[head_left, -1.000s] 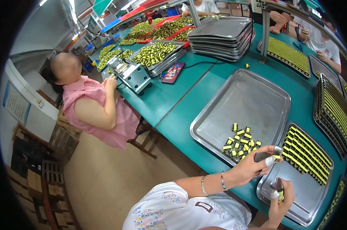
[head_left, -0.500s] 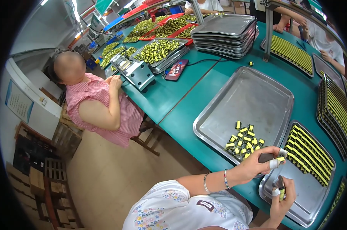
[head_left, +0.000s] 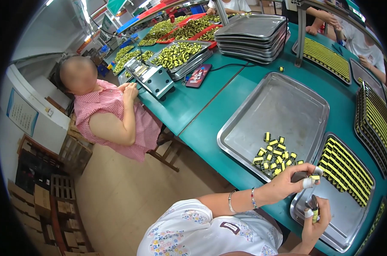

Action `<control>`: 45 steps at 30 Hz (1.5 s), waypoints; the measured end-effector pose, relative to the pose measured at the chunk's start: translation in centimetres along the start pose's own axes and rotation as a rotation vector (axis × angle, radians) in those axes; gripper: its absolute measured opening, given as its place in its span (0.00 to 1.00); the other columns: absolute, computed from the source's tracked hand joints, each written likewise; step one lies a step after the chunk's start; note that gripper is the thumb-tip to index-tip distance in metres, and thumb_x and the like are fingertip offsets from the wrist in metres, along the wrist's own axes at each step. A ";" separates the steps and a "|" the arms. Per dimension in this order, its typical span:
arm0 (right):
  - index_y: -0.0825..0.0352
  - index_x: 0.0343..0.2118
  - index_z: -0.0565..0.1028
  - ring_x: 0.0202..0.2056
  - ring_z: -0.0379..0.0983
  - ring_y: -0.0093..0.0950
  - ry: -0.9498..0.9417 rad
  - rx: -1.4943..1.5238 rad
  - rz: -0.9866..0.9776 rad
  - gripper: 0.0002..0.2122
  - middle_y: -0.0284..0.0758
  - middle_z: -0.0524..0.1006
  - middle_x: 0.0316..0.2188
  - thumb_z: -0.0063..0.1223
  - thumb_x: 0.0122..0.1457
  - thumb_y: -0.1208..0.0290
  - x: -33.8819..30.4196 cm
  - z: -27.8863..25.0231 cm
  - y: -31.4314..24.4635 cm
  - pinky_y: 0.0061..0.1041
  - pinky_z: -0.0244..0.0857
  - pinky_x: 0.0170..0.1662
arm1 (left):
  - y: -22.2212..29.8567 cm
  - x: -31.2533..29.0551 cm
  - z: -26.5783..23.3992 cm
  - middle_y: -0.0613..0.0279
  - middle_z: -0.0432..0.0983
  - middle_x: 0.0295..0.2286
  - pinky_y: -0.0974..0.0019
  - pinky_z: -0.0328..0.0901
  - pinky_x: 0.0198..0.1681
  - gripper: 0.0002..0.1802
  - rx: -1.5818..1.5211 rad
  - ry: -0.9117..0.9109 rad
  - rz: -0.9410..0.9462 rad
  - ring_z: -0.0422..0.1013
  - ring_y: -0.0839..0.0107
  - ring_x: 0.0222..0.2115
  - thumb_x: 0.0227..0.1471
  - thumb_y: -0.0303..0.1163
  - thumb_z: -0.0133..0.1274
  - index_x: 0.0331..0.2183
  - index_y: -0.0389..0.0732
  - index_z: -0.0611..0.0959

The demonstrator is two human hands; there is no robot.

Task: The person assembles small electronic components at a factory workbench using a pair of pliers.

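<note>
My left hand [head_left: 283, 184], with taped fingertips, pinches a small black-and-yellow transformer [head_left: 315, 177] between thumb and finger. A dark flat piece [head_left: 299, 176] shows against the same hand; I cannot tell its kind. Just below, my right hand [head_left: 316, 224] is closed around a short hand tool [head_left: 314, 205] with a dark tip and yellow-green on its grip. Both hands are over the near part of a metal tray [head_left: 343, 237], whose far part bears neat rows of transformers [head_left: 346, 168]. Loose transformers [head_left: 275, 154] lie heaped in the larger tray [head_left: 287, 91] beside it.
A stack of metal trays [head_left: 251, 38] stands at the back. Filled trays [head_left: 373, 123] are stacked at the right. Left of the table sits a co-worker [head_left: 112, 115] at a small metal machine [head_left: 153, 79], near a heaped tray [head_left: 176, 55]. A metal post [head_left: 301, 34] rises from the table.
The view has shifted slightly. Both hands keep nearly the same pose and hold the same things.
</note>
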State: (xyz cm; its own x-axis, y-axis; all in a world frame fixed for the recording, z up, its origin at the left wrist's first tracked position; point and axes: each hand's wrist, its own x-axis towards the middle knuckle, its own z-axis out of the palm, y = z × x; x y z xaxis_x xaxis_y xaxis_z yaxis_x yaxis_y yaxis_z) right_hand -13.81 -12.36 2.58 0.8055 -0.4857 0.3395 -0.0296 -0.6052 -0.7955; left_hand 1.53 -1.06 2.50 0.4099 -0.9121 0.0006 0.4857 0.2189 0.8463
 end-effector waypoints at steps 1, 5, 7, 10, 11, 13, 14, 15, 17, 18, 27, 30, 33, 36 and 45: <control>0.74 0.32 0.70 0.28 0.63 0.27 0.000 0.000 0.000 0.13 0.35 0.67 0.25 0.50 0.53 0.66 0.0 0.0 0.0 0.23 0.56 0.32 | -0.2 0.1 0.0 0.66 0.73 0.41 0.79 0.60 0.36 0.29 0.004 0.001 0.027 0.65 0.84 0.38 0.52 0.44 0.56 0.51 0.40 0.69; 0.74 0.32 0.70 0.27 0.63 0.27 0.004 -0.008 -0.033 0.13 0.35 0.67 0.25 0.51 0.53 0.66 -0.2 0.1 0.3 0.23 0.56 0.32 | -0.5 0.2 -0.1 0.65 0.73 0.41 0.77 0.61 0.40 0.29 0.009 -0.003 0.050 0.66 0.82 0.40 0.53 0.44 0.56 0.51 0.39 0.69; 0.74 0.31 0.70 0.27 0.62 0.27 0.002 -0.010 -0.039 0.13 0.35 0.67 0.25 0.51 0.53 0.66 -0.2 0.1 0.4 0.23 0.56 0.32 | -0.6 0.2 -0.1 0.65 0.73 0.41 0.77 0.61 0.40 0.28 0.010 -0.005 0.054 0.66 0.82 0.40 0.53 0.44 0.56 0.51 0.39 0.69; 0.74 0.32 0.70 0.27 0.62 0.27 -0.004 -0.011 -0.044 0.13 0.35 0.66 0.25 0.51 0.53 0.66 -0.2 0.2 0.4 0.23 0.56 0.32 | -0.4 0.2 -0.2 0.65 0.73 0.41 0.78 0.61 0.39 0.28 0.014 -0.004 0.053 0.66 0.82 0.40 0.53 0.44 0.56 0.51 0.39 0.69; 0.74 0.32 0.70 0.27 0.62 0.27 -0.001 -0.009 -0.046 0.13 0.35 0.66 0.25 0.51 0.53 0.66 -0.2 0.2 0.4 0.24 0.56 0.32 | -0.4 0.2 -0.2 0.66 0.73 0.41 0.78 0.61 0.39 0.28 0.018 -0.002 0.049 0.66 0.82 0.40 0.53 0.44 0.56 0.51 0.40 0.69; 0.74 0.32 0.70 0.27 0.62 0.27 0.002 -0.008 -0.049 0.13 0.35 0.66 0.25 0.51 0.53 0.66 -0.1 0.3 0.4 0.24 0.56 0.32 | -0.5 0.3 -0.3 0.66 0.73 0.41 0.78 0.61 0.38 0.27 0.013 0.000 0.053 0.65 0.83 0.39 0.53 0.43 0.55 0.51 0.40 0.69; 0.74 0.32 0.70 0.27 0.62 0.27 0.000 -0.005 -0.051 0.13 0.35 0.66 0.25 0.51 0.53 0.66 -0.1 0.3 0.4 0.24 0.56 0.32 | -0.5 0.3 -0.3 0.66 0.73 0.41 0.78 0.61 0.38 0.27 0.008 0.001 0.057 0.65 0.83 0.39 0.54 0.42 0.55 0.51 0.40 0.69; 0.74 0.32 0.70 0.27 0.62 0.27 -0.002 -0.002 -0.053 0.13 0.35 0.66 0.25 0.51 0.53 0.66 0.0 0.3 0.4 0.24 0.56 0.32 | -0.3 0.3 -0.3 0.66 0.73 0.41 0.78 0.61 0.38 0.27 0.009 0.002 0.058 0.65 0.83 0.39 0.54 0.42 0.55 0.51 0.40 0.69; 0.74 0.32 0.70 0.28 0.63 0.27 -0.001 -0.002 -0.055 0.13 0.35 0.67 0.25 0.51 0.53 0.66 0.0 0.3 0.6 0.24 0.56 0.32 | 0.0 0.2 -0.3 0.66 0.72 0.41 0.77 0.61 0.40 0.26 0.012 0.010 0.008 0.66 0.82 0.40 0.54 0.41 0.55 0.50 0.39 0.70; 0.74 0.33 0.70 0.28 0.63 0.27 0.000 -0.001 -0.058 0.13 0.35 0.67 0.25 0.51 0.53 0.66 0.0 0.3 0.6 0.24 0.56 0.32 | -0.2 0.3 -0.3 0.66 0.72 0.41 0.77 0.61 0.40 0.26 0.012 0.011 0.008 0.66 0.82 0.40 0.54 0.41 0.55 0.50 0.39 0.70; 0.74 0.32 0.70 0.28 0.64 0.29 0.013 -0.012 -0.043 0.14 0.37 0.68 0.25 0.51 0.53 0.65 -0.9 0.0 0.5 0.25 0.58 0.33 | -0.9 0.1 0.2 0.65 0.70 0.41 0.73 0.62 0.48 0.24 -0.004 -0.027 0.041 0.67 0.78 0.46 0.55 0.35 0.54 0.51 0.38 0.70; 0.73 0.32 0.74 0.28 0.68 0.36 0.066 0.022 -0.048 0.14 0.41 0.72 0.25 0.52 0.41 0.72 -0.7 0.4 0.6 0.28 0.61 0.33 | -1.0 0.2 0.1 0.63 0.72 0.43 0.72 0.63 0.48 0.22 -0.041 0.054 -0.018 0.67 0.76 0.47 0.54 0.30 0.53 0.51 0.37 0.70; 0.72 0.33 0.75 0.29 0.69 0.37 0.040 0.012 -0.049 0.15 0.41 0.74 0.27 0.52 0.38 0.77 0.0 0.4 0.4 0.30 0.63 0.34 | -1.6 -0.2 -0.4 0.59 0.72 0.43 0.71 0.66 0.43 0.35 -0.019 0.198 0.037 0.69 0.70 0.47 0.33 0.10 0.46 0.49 0.37 0.73; 0.72 0.35 0.76 0.31 0.70 0.36 0.047 0.011 -0.089 0.14 0.40 0.74 0.27 0.51 0.41 0.77 0.8 0.3 0.8 0.29 0.63 0.36 | -1.1 -0.2 -0.5 0.52 0.73 0.40 0.77 0.54 0.24 0.22 -0.067 0.192 0.070 0.56 0.83 0.21 0.55 0.28 0.49 0.51 0.33 0.69; 0.70 0.36 0.75 0.29 0.69 0.36 0.073 -0.032 -0.065 0.14 0.38 0.72 0.26 0.55 0.43 0.75 0.7 -1.0 1.5 0.30 0.62 0.35 | -1.4 1.0 -0.1 0.57 0.72 0.36 0.77 0.54 0.25 0.21 -0.134 0.032 0.085 0.55 0.83 0.21 0.59 0.34 0.48 0.49 0.31 0.70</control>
State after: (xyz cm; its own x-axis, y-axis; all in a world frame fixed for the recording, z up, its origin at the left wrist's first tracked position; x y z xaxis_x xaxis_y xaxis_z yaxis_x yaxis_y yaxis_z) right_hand -13.91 -14.23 2.12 0.7609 -0.4886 0.4270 0.0016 -0.6566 -0.7543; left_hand 1.37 -2.18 1.27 0.4777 -0.8771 0.0504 0.5459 0.3413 0.7652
